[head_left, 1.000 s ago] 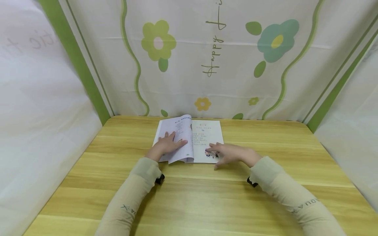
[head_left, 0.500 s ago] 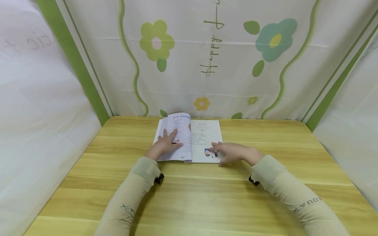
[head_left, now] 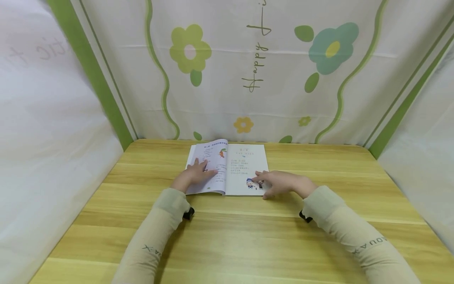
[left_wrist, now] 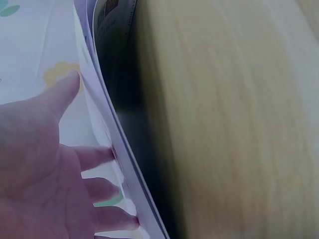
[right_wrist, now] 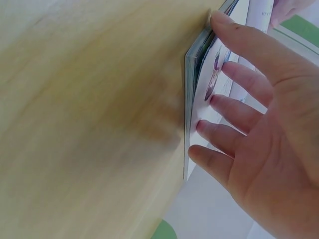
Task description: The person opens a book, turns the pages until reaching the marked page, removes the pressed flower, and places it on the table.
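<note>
Book [head_left: 229, 165] lying open; left hand [head_left: 196, 173] spread, touching left page [head_left: 214, 154]; right hand [head_left: 279, 184] loosely spread, touching right page [head_left: 244, 166].

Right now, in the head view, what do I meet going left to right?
Left green band → left hand → carrot-like drawing → main text block on the book's right page → right hand → right green band.

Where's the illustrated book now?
In the head view, the illustrated book lies open far-centre on the wooden table, left hand on its left page, right hand on its right.
</note>
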`<act>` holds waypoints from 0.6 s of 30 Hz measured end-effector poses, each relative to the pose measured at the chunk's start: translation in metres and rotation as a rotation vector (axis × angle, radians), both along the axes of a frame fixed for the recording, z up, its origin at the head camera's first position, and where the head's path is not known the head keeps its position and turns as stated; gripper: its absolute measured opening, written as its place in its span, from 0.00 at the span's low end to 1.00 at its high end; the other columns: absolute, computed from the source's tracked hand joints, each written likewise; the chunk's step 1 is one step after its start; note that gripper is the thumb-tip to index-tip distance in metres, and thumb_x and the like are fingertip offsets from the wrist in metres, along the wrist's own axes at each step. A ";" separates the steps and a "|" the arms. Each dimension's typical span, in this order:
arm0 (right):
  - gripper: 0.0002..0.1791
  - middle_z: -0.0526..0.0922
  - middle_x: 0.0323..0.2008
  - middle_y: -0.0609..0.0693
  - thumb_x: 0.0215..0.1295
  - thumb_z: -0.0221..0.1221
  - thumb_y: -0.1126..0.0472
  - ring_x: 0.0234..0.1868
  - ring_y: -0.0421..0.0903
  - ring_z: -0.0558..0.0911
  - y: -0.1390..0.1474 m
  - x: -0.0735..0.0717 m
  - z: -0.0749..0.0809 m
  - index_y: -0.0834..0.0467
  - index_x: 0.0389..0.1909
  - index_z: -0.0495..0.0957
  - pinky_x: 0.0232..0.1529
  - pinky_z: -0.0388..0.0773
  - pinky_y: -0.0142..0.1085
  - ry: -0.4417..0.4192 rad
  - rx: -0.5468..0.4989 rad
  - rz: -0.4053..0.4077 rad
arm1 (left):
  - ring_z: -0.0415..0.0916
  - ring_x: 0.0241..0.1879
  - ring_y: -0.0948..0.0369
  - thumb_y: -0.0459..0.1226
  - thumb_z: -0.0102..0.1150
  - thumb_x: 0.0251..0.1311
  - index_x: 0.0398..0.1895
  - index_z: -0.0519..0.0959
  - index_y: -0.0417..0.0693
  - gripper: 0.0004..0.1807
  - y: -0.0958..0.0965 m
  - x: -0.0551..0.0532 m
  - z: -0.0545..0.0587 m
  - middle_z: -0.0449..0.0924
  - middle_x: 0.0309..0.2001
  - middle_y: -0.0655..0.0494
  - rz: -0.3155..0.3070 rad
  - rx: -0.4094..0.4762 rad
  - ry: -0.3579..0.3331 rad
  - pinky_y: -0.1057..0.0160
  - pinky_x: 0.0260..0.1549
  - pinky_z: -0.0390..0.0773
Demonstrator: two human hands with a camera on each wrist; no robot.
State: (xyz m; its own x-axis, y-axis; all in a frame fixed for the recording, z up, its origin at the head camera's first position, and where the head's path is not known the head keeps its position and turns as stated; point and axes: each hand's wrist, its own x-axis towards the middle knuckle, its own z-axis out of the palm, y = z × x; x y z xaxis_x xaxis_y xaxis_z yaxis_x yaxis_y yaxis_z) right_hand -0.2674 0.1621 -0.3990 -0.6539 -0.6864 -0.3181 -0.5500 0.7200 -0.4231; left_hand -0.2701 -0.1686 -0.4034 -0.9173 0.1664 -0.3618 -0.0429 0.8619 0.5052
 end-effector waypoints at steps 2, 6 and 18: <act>0.35 0.57 0.79 0.59 0.65 0.69 0.59 0.78 0.62 0.55 0.001 0.000 0.001 0.55 0.73 0.71 0.75 0.53 0.57 -0.004 -0.002 0.003 | 0.30 0.76 0.27 0.62 0.45 0.74 0.82 0.46 0.40 0.48 0.001 0.000 0.000 0.30 0.80 0.31 -0.010 -0.009 0.006 0.32 0.72 0.36; 0.34 0.57 0.78 0.59 0.66 0.67 0.60 0.78 0.62 0.56 0.003 0.000 0.003 0.55 0.73 0.72 0.73 0.57 0.54 -0.007 0.000 0.010 | 0.28 0.77 0.30 0.63 0.46 0.73 0.82 0.44 0.35 0.52 0.005 0.000 0.000 0.32 0.80 0.32 -0.017 -0.020 0.012 0.34 0.73 0.33; 0.34 0.56 0.79 0.58 0.64 0.62 0.63 0.78 0.61 0.55 0.008 0.002 0.005 0.55 0.73 0.71 0.59 0.65 0.48 -0.031 -0.001 -0.002 | 0.24 0.78 0.35 0.58 0.53 0.73 0.85 0.40 0.51 0.49 0.011 0.002 -0.003 0.32 0.81 0.34 -0.029 0.006 0.027 0.34 0.72 0.30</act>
State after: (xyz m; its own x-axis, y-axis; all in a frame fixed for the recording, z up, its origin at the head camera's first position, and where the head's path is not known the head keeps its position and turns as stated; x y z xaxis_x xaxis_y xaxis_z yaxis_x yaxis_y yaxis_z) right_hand -0.2656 0.1699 -0.3941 -0.6447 -0.6858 -0.3376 -0.5353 0.7204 -0.4411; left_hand -0.2681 -0.1575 -0.4068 -0.9212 0.1956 -0.3363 -0.0043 0.8593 0.5114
